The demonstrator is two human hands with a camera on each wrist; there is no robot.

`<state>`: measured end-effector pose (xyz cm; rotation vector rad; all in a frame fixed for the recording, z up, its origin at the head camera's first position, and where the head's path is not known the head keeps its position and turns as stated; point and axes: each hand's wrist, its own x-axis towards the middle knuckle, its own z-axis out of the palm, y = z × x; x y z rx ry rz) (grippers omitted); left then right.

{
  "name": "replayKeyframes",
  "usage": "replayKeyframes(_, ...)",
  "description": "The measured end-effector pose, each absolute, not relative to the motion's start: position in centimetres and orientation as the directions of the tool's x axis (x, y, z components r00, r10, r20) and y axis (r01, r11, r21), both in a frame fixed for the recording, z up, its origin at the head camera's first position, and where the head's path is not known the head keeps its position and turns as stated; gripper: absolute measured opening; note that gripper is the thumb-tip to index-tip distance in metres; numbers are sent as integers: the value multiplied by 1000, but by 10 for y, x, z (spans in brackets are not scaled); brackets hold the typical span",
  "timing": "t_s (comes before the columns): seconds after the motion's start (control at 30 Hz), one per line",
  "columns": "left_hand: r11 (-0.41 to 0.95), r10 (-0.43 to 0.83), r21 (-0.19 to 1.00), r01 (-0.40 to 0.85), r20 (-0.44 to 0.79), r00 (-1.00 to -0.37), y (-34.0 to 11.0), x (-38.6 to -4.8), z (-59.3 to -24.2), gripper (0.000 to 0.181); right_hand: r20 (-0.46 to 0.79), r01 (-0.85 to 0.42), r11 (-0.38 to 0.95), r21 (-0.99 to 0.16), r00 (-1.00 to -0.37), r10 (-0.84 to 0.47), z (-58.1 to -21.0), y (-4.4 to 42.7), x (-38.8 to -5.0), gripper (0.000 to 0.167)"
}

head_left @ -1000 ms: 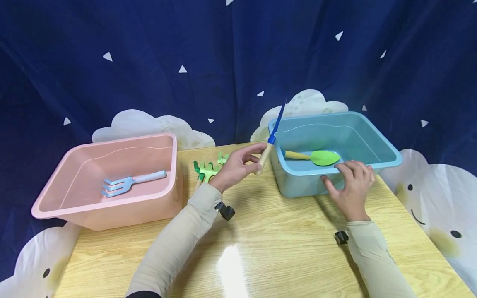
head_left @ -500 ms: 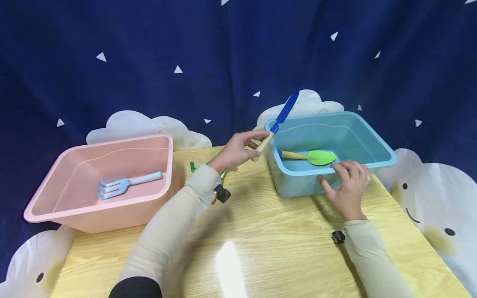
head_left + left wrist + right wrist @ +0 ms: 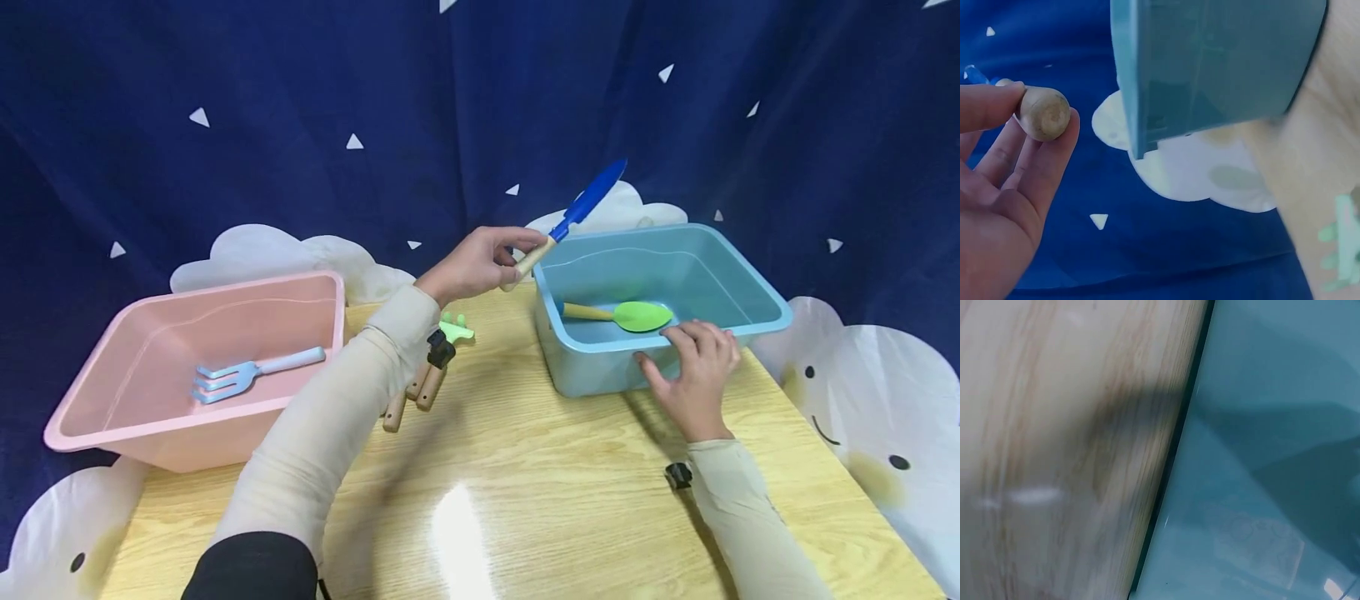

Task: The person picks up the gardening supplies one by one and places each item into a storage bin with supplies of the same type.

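Note:
My left hand point(image 3: 480, 262) pinches the pale wooden handle of a blue-bladed hand trowel point(image 3: 588, 198), raised beside the left end of a blue tub point(image 3: 600, 354). Its blade slants up and right, over the tub's back left corner. In the left wrist view the round butt of the handle point(image 3: 1047, 115) sits between thumb and fingers. With fingers over the front rim and the thumb outside, my right hand point(image 3: 697, 379) grips the blue tub. Inside that tub lies a green trowel point(image 3: 641, 317) with a yellow handle. The right wrist view shows only the tub's wall and the table.
A pink tub point(image 3: 202, 433) stands at the left, holding a light blue hand fork point(image 3: 228, 381). Between the tubs, partly under my left forearm, lie a green rake head point(image 3: 456, 330) and several wooden handles point(image 3: 431, 388) on the wooden table point(image 3: 555, 483). A dark curtain hangs behind.
My left hand has lifted the blue trowel higher, and its blade has swung rightward toward the blue tub. My right hand has kept its grip on the rim. The view has shifted slightly.

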<state>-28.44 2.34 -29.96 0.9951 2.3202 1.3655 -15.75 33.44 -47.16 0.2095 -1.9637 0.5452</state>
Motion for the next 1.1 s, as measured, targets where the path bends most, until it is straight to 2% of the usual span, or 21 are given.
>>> replayKeyframes(0.17,315,667,843,437,131,-734,33,-288,-291,55,891,-383,879,-285,-443,96,-470,333,-159,47)
replayKeyframes(0.3,270,676,856,441,158,-720,51,-289,-299,56,895,-380,879,-287,-434,105,-468,334,-159,47)
replayKeyframes(0.67,251,720,841,479,169,-673,73,-282,-314,54,894,-382,877,-292,-434,109,-472,329,-156,49)
replayKeyframes(1.1,308,738,838,451,88,-669,93,-279,-316,54,897,-386,873,-299,-426,119,-471,328,-157,50)
